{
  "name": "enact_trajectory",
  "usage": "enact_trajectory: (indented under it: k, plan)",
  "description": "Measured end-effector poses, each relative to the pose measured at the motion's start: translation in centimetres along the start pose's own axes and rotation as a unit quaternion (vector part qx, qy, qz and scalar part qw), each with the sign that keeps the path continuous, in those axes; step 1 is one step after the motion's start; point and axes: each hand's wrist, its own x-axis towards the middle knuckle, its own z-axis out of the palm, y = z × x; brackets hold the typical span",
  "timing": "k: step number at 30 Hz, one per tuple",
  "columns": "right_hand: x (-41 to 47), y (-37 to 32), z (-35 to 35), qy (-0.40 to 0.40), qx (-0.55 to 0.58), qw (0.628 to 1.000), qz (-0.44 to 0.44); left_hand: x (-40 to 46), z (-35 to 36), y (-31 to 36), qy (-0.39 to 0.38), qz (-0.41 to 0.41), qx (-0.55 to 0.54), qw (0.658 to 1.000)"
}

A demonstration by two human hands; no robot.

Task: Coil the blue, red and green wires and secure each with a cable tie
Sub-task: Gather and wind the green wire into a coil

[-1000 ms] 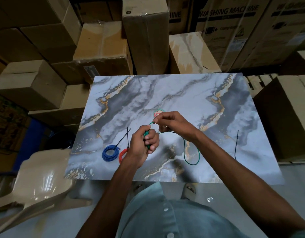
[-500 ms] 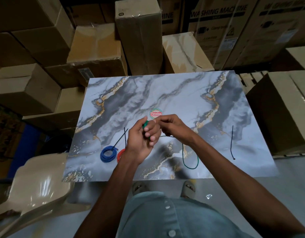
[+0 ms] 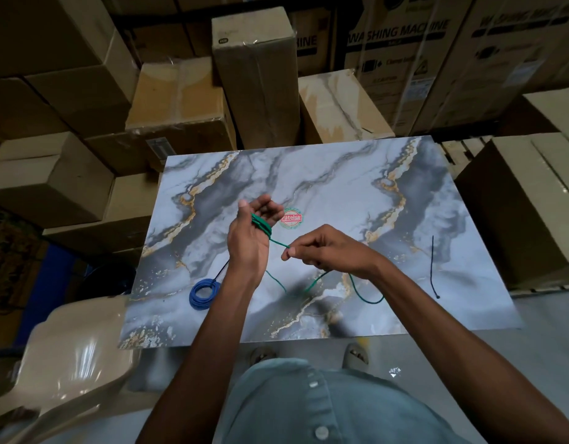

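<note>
Over the marble table (image 3: 324, 187), my left hand (image 3: 249, 238) is raised with several turns of green wire (image 3: 262, 225) wound round its fingers. My right hand (image 3: 321, 251) pinches the same wire just to the right, a short taut length running between the two hands. The rest of the green wire trails in loose loops (image 3: 366, 298) on the table under my right wrist. A coiled blue wire (image 3: 202, 291) with a black cable tie on it lies near the front left. My left forearm hides the red coil. A loose black cable tie (image 3: 433, 267) lies at the right.
Cardboard boxes (image 3: 257, 75) stack up behind and on both sides of the table. A beige plastic chair (image 3: 68, 357) stands at the front left. A round red-and-green sticker (image 3: 291, 217) sits mid-table. My feet show below the table's front edge.
My left hand rose and turned, its fingers opening out, with more green turns on them. My right hand drew away to the right along the wire. The loose loop on the table shrank.
</note>
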Motion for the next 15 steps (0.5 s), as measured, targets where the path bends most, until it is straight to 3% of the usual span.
enact_trajectory:
  k: [6,11,13,15]
  plan:
    - [-0.8,-1.8,-1.6,0.012,-0.060,0.998,-0.018,-0.6,-0.4,-1.3,-0.040,0.057,0.253,0.965]
    - [-0.5,-2.7,-3.0,-0.004,-0.163,0.986,-0.020,-1.9,-0.6,-2.1,-0.094,0.050,0.450,0.887]
    - [-0.2,-3.1,-3.6,-0.014,-0.190,0.981,-0.020,-2.1,-0.7,-2.5,-0.111,0.030,0.490,0.864]
    - [0.1,-3.3,-4.1,-0.009,-0.214,0.976,-0.024,-2.2,-0.8,-2.9,-0.128,-0.007,0.482,0.867]
